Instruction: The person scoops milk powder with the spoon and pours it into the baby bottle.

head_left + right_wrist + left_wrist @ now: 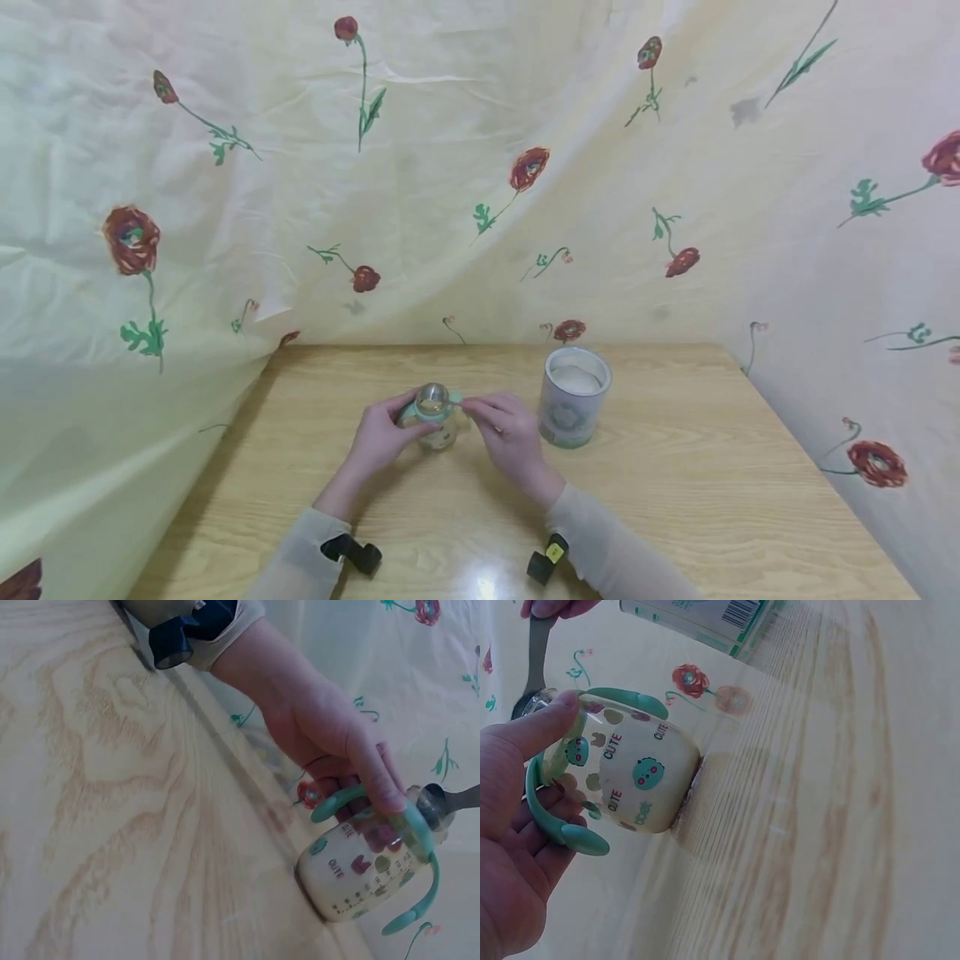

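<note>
My left hand (384, 440) grips a clear baby bottle (649, 769) with green side handles, "CUTE" lettering and small printed faces. Something pale shows inside it, and its base appears to stand on the table. In the right wrist view, the thumb of that hand presses the bottle's upper side just below the neck. My right hand (512, 433) pinches the end of a grey metal spoon (537, 656). The spoon's bowl (433, 797) is at the bottle's open mouth; what it carries cannot be made out. In the right wrist view the right hand is out of frame.
A large open can (572, 417) with a pale label stands to the right of my right hand, with whitish contents or lining inside. The wooden table (675, 492) ends at a flower-printed cloth (450, 183) hanging behind and at both sides.
</note>
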### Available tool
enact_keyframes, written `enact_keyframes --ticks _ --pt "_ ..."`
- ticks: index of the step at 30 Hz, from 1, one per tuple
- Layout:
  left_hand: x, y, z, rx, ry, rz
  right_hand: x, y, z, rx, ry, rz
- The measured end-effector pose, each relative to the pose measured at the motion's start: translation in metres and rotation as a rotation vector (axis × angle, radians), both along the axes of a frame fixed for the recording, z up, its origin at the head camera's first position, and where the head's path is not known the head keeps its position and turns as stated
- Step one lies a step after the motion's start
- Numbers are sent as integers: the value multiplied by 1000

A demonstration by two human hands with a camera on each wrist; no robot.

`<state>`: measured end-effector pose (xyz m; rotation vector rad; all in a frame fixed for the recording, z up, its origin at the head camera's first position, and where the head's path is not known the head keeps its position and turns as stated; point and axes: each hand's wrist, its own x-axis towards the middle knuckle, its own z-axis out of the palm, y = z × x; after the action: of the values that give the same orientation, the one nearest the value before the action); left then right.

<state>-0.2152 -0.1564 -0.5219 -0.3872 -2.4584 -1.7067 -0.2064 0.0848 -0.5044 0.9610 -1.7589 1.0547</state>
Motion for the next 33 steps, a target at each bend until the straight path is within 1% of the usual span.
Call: enact_keyframes --ticks 1,3,4,8,10,12,15,17,19,21,23,27,30,33 --pt "0 -1 0 2 0 0 0 -1 0 -31 -31 -3" --pt "2 -2 0 6 -3 4 1 -3 1 -117 -134 6" --pt "2 -2 1 9 -1 4 2 -3 3 -166 -199 16" --pt "2 0 3 15 -19 12 7 -1 13 -377 -504 58" --pt "1 0 3 12 -27 11 9 1 17 -463 -638 68" --pt "1 0 3 9 -26 8 10 3 22 -523 -744 68" --pt "1 0 3 15 -23 0 12 6 28 -592 -850 71" --pt "1 0 2 22 -21 -5 15 9 33 -631 -880 78" --pt "1 0 2 22 -22 -7 17 14 40 -664 -886 71" --pt "0 0 0 19 -22 -6 19 23 47 -679 -863 67" --pt "-1 1 0 11 -20 -7 21 35 55 -686 -825 42" --pt "0 0 0 11 -27 -1 22 67 71 -677 -732 -15" --pt "0 0 1 12 -29 3 20 94 79 -653 -711 -69" --pt "1 -1 0 5 -29 8 15 121 81 -621 -723 -124"
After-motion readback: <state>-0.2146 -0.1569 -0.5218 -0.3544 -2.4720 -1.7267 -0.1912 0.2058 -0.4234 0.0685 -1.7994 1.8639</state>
